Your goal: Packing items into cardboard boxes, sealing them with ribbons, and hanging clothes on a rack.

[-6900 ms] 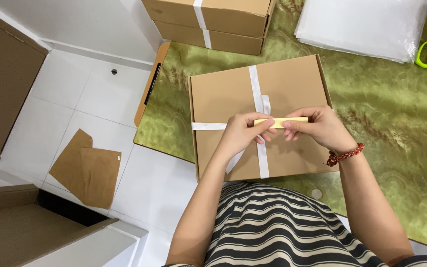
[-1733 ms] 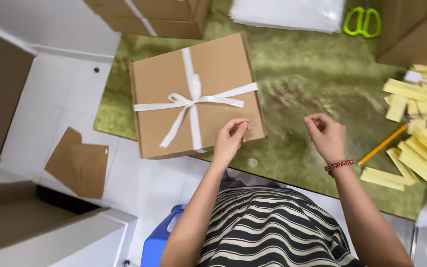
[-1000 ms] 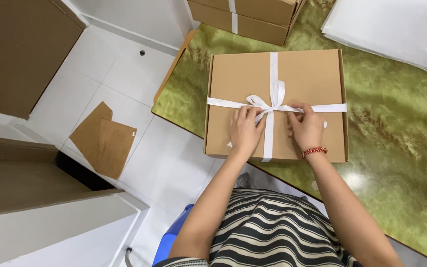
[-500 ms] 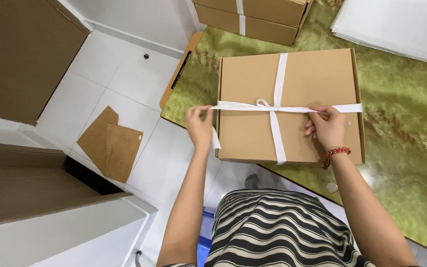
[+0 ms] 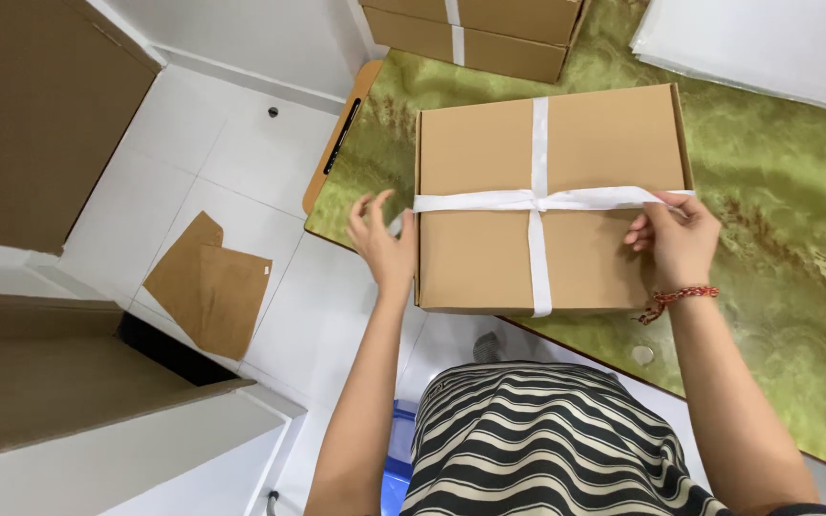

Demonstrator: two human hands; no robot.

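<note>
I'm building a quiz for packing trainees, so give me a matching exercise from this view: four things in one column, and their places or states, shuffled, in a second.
Things:
1. left hand
2. right hand
3. white ribbon
4. flat cardboard pieces

Places or states:
A. lying on the white floor tiles
B. crossed over the top of the brown box
C. against the box's left side, fingers spread
D. pinching the ribbon at the box's right edge, a red bracelet on the wrist

Pairs: 1-C, 2-D, 3-B, 4-A
</note>
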